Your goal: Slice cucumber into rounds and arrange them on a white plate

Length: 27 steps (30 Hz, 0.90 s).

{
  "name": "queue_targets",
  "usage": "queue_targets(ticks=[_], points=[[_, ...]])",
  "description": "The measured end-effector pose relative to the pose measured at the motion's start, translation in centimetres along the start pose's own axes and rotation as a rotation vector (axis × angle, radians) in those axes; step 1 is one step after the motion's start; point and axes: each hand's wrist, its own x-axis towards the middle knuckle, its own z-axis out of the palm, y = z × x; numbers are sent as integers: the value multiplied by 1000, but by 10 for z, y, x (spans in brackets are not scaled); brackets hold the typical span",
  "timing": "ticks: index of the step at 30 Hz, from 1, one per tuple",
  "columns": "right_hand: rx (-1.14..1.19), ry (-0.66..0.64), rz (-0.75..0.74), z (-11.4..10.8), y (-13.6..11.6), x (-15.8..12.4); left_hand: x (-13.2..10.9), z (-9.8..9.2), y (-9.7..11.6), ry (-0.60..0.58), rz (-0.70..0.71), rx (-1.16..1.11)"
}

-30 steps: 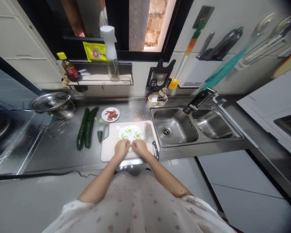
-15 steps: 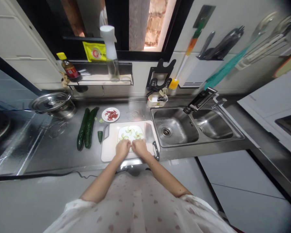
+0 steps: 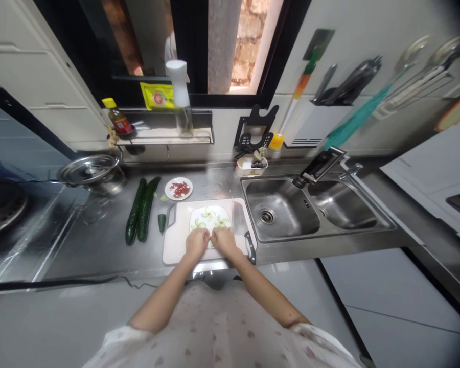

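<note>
My left hand (image 3: pixel 197 241) and my right hand (image 3: pixel 223 239) rest side by side at the near edge of a white plate (image 3: pixel 210 211) that carries pale cucumber slices (image 3: pixel 209 220). The plate sits on a white cutting board (image 3: pixel 175 242). Both hands have curled fingers pressed at the near slices; what each pinches is too small to name. A cleaver (image 3: pixel 240 223) lies on the board's right side, just right of my right hand.
Two whole cucumbers (image 3: pixel 140 209) and a cut cucumber end (image 3: pixel 161 222) lie left of the board. A small dish of chopped red chili (image 3: pixel 179 188) stands behind it. A double steel sink (image 3: pixel 314 210) is to the right, a lidded pot (image 3: pixel 90 170) at the left.
Both hands stay at the plate's near edge and have drawn slightly closer together. The camera has tilted, so everything sits a little lower and to the right.
</note>
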Motion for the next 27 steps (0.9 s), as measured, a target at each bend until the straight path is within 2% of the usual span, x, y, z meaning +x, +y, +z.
queue_targets(ticks=[11, 27], points=[[-16, 42, 20, -3, -1, 2, -3, -7, 6, 13, -6, 23], [-74, 26, -3, 1, -2, 2, -7, -7, 7, 44, 11, 39]])
